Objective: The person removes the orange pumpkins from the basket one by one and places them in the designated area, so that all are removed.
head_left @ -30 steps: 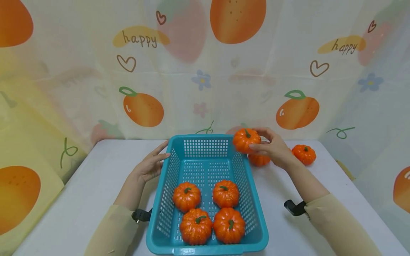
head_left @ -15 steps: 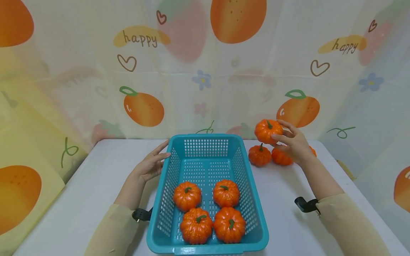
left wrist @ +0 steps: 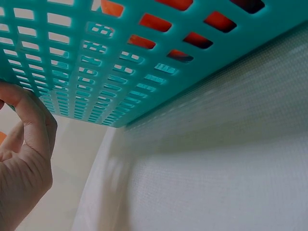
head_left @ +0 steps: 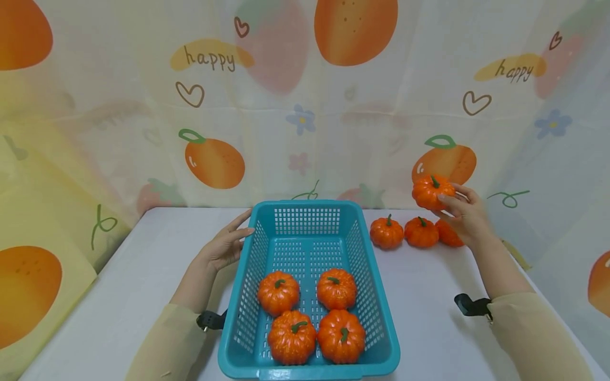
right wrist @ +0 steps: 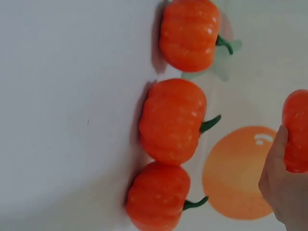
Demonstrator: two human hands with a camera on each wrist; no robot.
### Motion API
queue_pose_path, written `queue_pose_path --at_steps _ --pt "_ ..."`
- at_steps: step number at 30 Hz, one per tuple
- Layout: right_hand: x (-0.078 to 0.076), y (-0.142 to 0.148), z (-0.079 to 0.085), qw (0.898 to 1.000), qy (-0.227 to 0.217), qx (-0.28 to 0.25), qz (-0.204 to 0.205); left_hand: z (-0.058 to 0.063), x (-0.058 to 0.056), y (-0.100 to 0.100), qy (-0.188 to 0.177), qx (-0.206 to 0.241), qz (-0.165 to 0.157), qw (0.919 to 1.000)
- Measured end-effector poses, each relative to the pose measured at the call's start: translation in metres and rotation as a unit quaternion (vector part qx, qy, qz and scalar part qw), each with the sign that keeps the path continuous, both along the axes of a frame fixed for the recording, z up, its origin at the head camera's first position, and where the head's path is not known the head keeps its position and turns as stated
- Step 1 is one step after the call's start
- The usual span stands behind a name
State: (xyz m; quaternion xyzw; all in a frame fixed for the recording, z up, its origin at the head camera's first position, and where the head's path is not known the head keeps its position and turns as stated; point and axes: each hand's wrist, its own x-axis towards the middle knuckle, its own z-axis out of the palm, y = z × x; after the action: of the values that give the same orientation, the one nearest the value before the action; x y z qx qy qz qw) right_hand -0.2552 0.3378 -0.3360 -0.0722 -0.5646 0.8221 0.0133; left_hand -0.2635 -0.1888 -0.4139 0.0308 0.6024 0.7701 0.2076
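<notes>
Head view: right hand (head_left: 466,216) grips a glossy, ribbed pumpkin (head_left: 431,193); left hand (head_left: 223,247), unclenched, touches a perforated basket (head_left: 384,307).

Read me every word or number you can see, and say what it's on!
"happy": on the left yellow smear printed on the backdrop.
"happy": on the right yellow smear of the same backdrop.
No letters or numbers show on the pumpkins or the teal basket.
Any writing on the black wristband is too small to read.
</notes>
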Motion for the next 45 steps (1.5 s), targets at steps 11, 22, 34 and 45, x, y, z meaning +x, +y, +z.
queue_pose_path --at_steps 11,22,34,45 --pt "-0.001 0.045 -0.013 0.993 -0.032 -0.059 -0.096 0.000 0.001 0.000 0.005 -0.006 -0.005 1.0000" --pt "0.004 0.085 -0.039 0.970 -0.096 -0.047 -0.217 -0.002 -0.001 -0.001 0.007 -0.007 -0.008 0.9999" --pt "0.013 0.109 -0.054 0.958 -0.138 -0.085 -0.235 -0.002 0.000 -0.001 0.008 -0.008 -0.009 0.9999" --pt "0.010 0.114 -0.067 0.943 -0.187 -0.111 -0.253 -0.003 -0.001 0.000 0.004 -0.023 0.001 0.9997"
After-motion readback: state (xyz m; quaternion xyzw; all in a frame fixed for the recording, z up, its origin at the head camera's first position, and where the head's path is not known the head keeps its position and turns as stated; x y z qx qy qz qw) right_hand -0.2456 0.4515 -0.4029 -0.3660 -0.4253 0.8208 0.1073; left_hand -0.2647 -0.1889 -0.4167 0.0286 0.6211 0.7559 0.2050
